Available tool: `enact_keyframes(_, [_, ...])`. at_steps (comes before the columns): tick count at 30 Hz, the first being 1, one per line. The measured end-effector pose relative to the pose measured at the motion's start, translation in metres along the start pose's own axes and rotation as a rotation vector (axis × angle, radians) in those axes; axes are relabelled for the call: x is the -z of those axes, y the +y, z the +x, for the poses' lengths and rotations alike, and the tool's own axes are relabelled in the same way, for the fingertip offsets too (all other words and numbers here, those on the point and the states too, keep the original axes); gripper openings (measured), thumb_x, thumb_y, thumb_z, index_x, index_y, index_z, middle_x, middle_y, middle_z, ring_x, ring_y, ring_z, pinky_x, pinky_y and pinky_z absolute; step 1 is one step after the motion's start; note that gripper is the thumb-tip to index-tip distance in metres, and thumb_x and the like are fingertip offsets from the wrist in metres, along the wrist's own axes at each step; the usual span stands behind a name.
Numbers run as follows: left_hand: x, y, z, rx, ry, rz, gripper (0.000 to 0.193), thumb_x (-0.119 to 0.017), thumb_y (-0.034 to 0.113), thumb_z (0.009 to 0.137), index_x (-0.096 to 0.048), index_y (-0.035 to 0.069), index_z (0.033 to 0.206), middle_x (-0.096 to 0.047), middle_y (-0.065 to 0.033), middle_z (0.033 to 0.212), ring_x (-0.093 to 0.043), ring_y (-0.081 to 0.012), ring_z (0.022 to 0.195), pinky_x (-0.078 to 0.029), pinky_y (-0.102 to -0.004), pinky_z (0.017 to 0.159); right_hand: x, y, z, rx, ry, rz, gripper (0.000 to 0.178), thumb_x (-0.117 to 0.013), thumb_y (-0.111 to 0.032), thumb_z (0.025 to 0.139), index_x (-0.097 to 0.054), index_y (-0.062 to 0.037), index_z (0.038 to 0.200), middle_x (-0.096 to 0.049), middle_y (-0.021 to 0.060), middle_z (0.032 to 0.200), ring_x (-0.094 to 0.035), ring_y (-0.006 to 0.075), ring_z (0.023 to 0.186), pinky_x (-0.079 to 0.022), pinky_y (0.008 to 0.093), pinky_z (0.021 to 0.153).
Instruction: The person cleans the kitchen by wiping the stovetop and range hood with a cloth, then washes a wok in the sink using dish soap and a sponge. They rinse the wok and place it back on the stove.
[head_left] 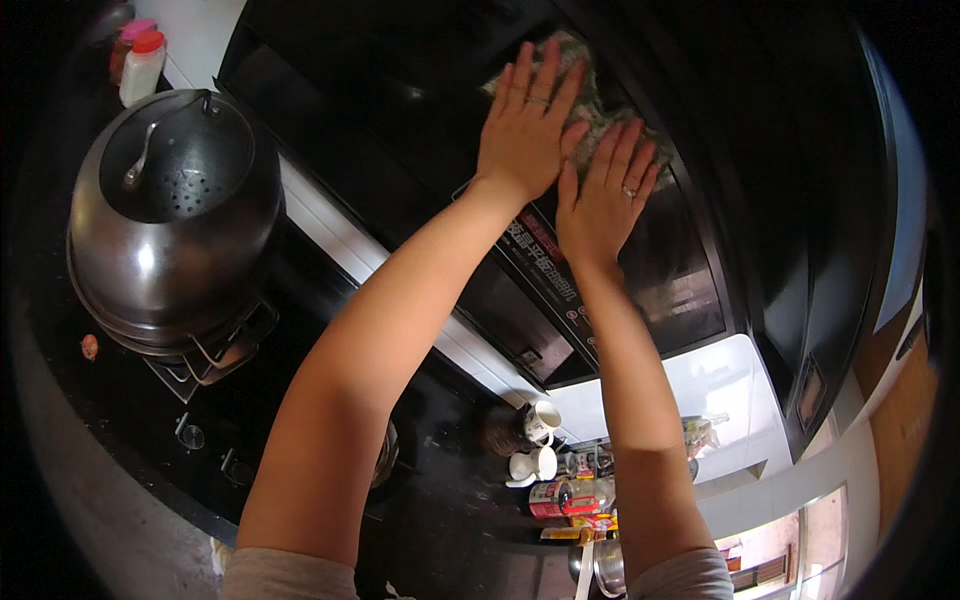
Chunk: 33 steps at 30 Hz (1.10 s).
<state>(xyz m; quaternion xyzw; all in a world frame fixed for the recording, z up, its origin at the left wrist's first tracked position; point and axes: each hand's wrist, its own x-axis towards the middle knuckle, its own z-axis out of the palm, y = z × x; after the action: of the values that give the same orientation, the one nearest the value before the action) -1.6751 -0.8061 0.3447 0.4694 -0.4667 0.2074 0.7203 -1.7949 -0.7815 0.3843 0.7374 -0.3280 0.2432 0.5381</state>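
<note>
My left hand (524,128) lies flat with fingers stretched out on a patterned greenish-grey cloth (598,105). Beside it, my right hand (606,200) is also spread flat, its fingertips over the cloth's lower right part. A ring shows on each hand. Under the cloth is the glossy black surface of a range hood (680,270), which carries a printed strip between my forearms. Both arms are stretched far forward and up. My palms and fingers hide part of the cloth.
A large metal pot with a domed lid (165,255) stands on the black stove (130,400) at left, near the knobs (188,432). Behind it is a red-capped jar (143,72). Mugs (541,422) and several bottles and packages (575,497) crowd the counter at lower right.
</note>
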Motion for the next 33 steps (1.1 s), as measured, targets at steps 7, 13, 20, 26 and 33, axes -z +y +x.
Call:
enact_keyframes(7, [0.015,-0.055,0.024,0.110,0.116,0.099,0.059,-0.043,0.037,0.097,-0.028,0.009,0.146,-0.012,-0.0183,0.155,-0.009,-0.0399,0.142,-0.013,-0.0469,0.115,-0.003,-0.033,0.068,0.241,0.044,0.118,0.068,-0.045,-0.048,0.093,-0.036,-0.0010,0.141,-0.028,0.0131,0.151,-0.030,0.0303,0.136,-0.016,0.0442,0.114])
enact_keyframes(13, [0.017,-0.095,0.033,0.340,0.172,0.332,0.060,-0.044,0.032,0.096,-0.028,0.003,0.145,-0.011,-0.0238,0.154,-0.003,-0.0471,0.141,-0.006,-0.0545,0.113,-0.023,-0.072,0.128,0.356,0.047,0.175,0.066,-0.035,-0.054,0.095,-0.039,-0.0069,0.141,-0.026,0.0083,0.153,-0.026,0.0264,0.140,-0.015,0.0402,0.115])
enact_keyframes(20, [0.020,-0.085,0.032,0.160,0.180,0.094,0.061,-0.049,0.029,0.092,-0.030,0.004,0.145,-0.013,-0.0239,0.153,-0.005,-0.0479,0.140,-0.006,-0.0582,0.112,-0.019,-0.074,0.123,0.305,0.033,0.276,0.057,-0.047,-0.048,0.092,-0.049,-0.0073,0.131,-0.027,0.0056,0.153,-0.024,0.0219,0.141,-0.013,0.0392,0.116])
enact_keyframes(26, [0.002,0.006,-0.006,-0.099,-0.040,-0.014,0.061,-0.056,0.032,0.087,-0.038,0.012,0.142,-0.020,-0.0168,0.154,-0.015,-0.0389,0.142,-0.013,-0.0558,0.112,0.015,0.002,0.022,0.027,-0.104,0.123,0.068,-0.061,-0.047,0.081,-0.048,-0.0017,0.130,-0.017,0.0124,0.156,-0.014,0.0293,0.144,-0.009,0.0438,0.116])
enact_keyframes(33, [-0.053,0.151,-0.072,-0.321,-0.207,-0.241,0.052,-0.048,0.032,0.091,-0.043,0.019,0.140,-0.025,-0.0083,0.154,-0.020,-0.0254,0.143,-0.013,-0.0477,0.114,0.022,0.127,-0.133,-0.125,0.150,0.064,0.064,-0.027,-0.047,0.100,-0.020,-0.0045,0.147,-0.010,0.0215,0.155,-0.007,0.0412,0.143,-0.007,0.0526,0.113])
